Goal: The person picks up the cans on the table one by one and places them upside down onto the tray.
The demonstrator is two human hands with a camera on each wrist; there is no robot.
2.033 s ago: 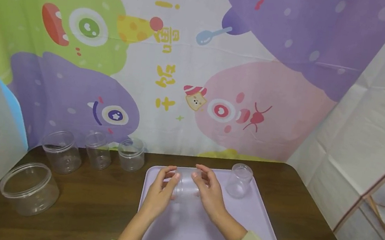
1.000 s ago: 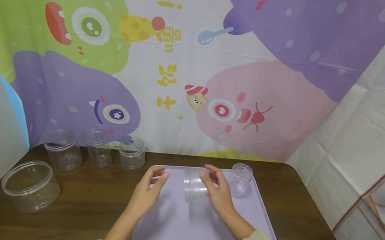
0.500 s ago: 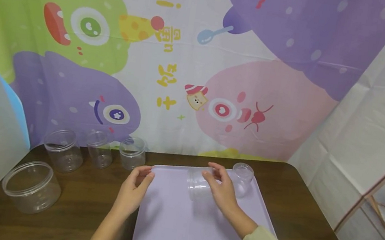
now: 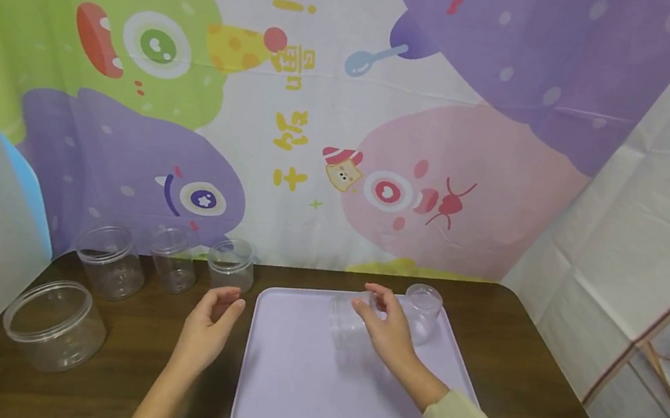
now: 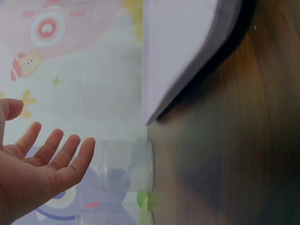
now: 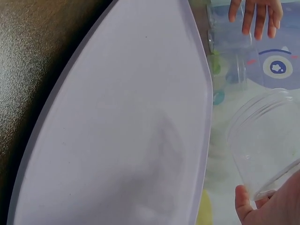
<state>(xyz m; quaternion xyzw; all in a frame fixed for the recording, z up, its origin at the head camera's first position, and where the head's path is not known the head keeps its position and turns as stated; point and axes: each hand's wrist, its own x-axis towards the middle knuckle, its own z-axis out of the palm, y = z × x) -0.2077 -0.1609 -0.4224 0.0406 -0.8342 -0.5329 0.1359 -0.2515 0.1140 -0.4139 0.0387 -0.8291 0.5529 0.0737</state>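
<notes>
My right hand grips the base end of a clear plastic jar above the lilac tray. The jar lies on its side in the air, mouth turned left. In the right wrist view, its threaded neck points up and away from the fingers. My left hand hovers left of the tray, fingers loosely bent with nothing in them. Just behind it stands a short clear jar, seen past the fingertips as a see-through jar in the left wrist view.
A second clear jar stands at the tray's back right corner. To the left on the dark wooden table are a wide jar, a tall jar and a narrow jar. A cartoon curtain hangs behind.
Both hands were on the jar at first. My left hand has let go and moved left, off the tray. My right hand has shifted slightly right with the jar.
</notes>
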